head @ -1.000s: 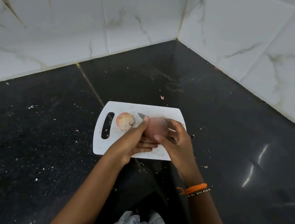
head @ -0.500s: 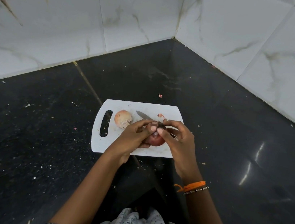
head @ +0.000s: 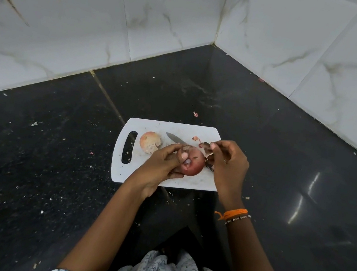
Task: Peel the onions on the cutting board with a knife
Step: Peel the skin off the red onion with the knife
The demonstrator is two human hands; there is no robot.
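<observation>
Resting left of the held reddish round onion on the white plastic cutting board, a pale second onion waits while the left hand cups the reddish one steady, the steel knife lies behind, and the right hand pinches a papery skin strip, seemingly to tear it free.

Right hand drawn away toward 2 o'clock, pinching a freshly lifted strip of skin, onion now barer, knife uncovered.

Open dark counter all around cutting board, marble walls well behind
</observation>
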